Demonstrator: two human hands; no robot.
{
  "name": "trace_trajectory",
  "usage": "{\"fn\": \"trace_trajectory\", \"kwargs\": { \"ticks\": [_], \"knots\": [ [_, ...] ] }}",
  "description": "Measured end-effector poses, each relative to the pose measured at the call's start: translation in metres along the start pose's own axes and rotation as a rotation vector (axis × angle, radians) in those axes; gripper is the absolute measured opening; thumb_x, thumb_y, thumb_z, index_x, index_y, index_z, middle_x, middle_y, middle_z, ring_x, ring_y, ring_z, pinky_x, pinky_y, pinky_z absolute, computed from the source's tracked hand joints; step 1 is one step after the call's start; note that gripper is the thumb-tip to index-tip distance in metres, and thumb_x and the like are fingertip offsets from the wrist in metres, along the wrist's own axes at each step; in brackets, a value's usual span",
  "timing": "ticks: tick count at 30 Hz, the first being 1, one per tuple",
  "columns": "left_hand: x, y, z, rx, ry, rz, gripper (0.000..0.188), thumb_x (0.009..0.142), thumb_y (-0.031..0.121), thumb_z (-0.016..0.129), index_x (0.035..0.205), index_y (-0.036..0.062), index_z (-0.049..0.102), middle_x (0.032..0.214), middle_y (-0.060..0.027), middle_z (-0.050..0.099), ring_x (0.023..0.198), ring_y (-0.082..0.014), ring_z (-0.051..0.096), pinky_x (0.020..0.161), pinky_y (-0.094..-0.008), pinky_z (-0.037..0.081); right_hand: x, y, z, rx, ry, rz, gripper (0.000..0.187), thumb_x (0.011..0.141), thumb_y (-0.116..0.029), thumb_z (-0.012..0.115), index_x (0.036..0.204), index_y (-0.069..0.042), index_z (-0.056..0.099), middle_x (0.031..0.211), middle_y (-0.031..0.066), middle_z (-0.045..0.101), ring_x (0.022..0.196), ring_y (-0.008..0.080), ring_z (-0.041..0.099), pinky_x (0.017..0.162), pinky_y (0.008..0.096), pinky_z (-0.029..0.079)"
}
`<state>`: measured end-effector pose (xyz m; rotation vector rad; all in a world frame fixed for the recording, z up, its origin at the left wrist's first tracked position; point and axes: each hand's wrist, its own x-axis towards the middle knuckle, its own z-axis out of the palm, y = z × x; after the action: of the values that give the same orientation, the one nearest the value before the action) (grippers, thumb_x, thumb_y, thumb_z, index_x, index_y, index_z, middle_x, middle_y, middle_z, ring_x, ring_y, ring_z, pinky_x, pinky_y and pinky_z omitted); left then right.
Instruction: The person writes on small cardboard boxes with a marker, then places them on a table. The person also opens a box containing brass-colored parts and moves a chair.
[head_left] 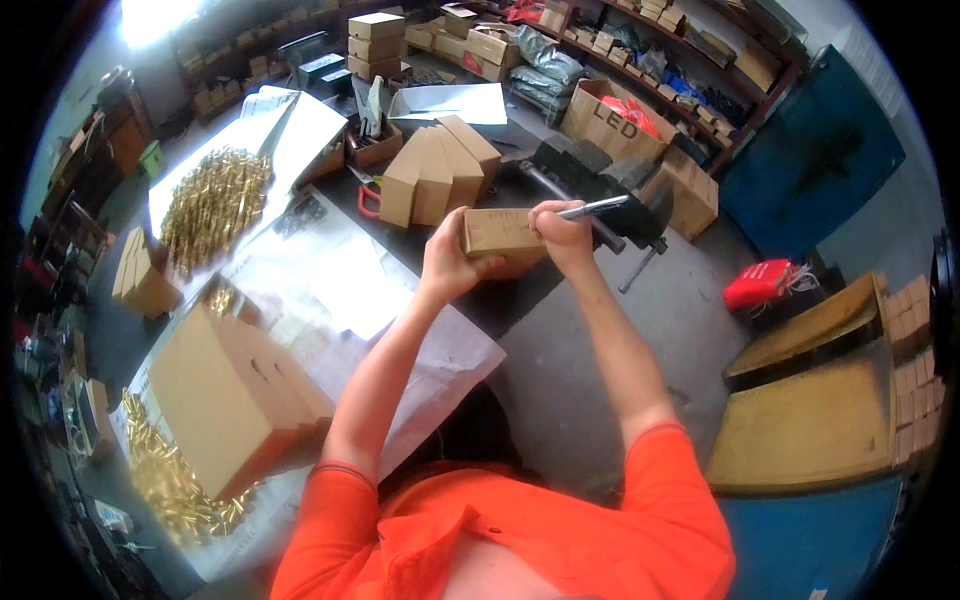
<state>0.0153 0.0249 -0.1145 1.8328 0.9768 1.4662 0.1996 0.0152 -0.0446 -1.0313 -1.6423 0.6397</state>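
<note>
My left hand is closed around the left end of a small brown cardboard box, its thumb along the near side. In my right hand is a silver marker pen, gripped near its tip against the box's right part. Faint handwriting shows on the box's upper face. Just beyond the box, several similar cardboard boxes stand in a row on the table. Red-handled scissors lie to their left, partly hidden.
A bench vise sits beyond my right hand. To the left, gold metal pieces lie piled on white paper, with a large carton nearer me. A red bag and wooden panels stand at right; loaded shelves line the back.
</note>
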Motion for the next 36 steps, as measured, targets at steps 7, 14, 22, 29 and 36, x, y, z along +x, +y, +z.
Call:
{"fn": "trace_trajectory", "kwargs": {
  "ticks": [7,14,22,29,36],
  "knots": [
    [-0.001,0.002,-0.001,0.064,0.006,0.03,0.071,0.057,0.018,0.087,0.113,0.0012,0.047,0.097,-0.0116,0.063,0.094,-0.018,0.061,0.083,-0.0317,0.049,0.0,-0.005,0.003,0.123,0.018,0.108,0.016,0.067,-0.007,0.05,0.059,0.001,0.06,0.056,0.0004,0.057,0.052,0.0065,0.052,0.051,0.0221,0.042],
    [-0.002,-0.001,0.0,0.051,-0.009,0.032,0.069,0.059,0.017,0.086,0.112,0.0006,0.047,0.098,-0.011,0.063,0.095,-0.017,0.06,0.084,-0.0312,0.048,-0.001,0.0,-0.001,0.108,-0.033,0.068,0.017,0.069,-0.007,0.05,0.058,0.0,0.06,0.054,-0.0005,0.056,0.052,0.0051,0.051,0.05,0.022,0.041],
    [-0.003,-0.003,0.002,0.031,-0.037,0.005,0.072,0.056,0.013,0.087,0.114,0.001,0.046,0.101,-0.0108,0.063,0.098,-0.0178,0.06,0.085,-0.0319,0.048,-0.014,0.008,-0.029,0.446,0.333,0.068,0.017,0.071,-0.008,0.048,0.063,-0.003,0.062,0.061,0.0019,0.057,0.046,0.007,0.044,0.044,0.0207,0.033],
    [-0.007,0.009,-0.016,0.155,0.033,0.02,0.079,0.051,0.023,0.088,0.116,0.0019,0.05,0.107,-0.0145,0.059,0.101,-0.0265,0.059,0.087,-0.0361,0.047,-0.044,0.105,0.041,0.693,0.556,0.123,0.033,0.079,-0.014,0.047,0.109,-0.006,0.058,0.106,0.0064,0.059,0.101,0.0214,0.056,0.091,0.0329,0.042],
    [-0.011,0.004,-0.007,0.122,0.044,0.083,0.075,0.051,0.03,0.085,0.112,0.0039,0.05,0.102,-0.0168,0.059,0.097,-0.0355,0.057,0.081,-0.0387,0.047,-0.038,0.107,0.05,0.804,0.732,0.411,0.053,0.081,-0.037,0.041,0.122,-0.004,0.05,0.12,0.017,0.054,0.106,0.0355,0.056,0.088,0.0505,0.047]
  ]
}}
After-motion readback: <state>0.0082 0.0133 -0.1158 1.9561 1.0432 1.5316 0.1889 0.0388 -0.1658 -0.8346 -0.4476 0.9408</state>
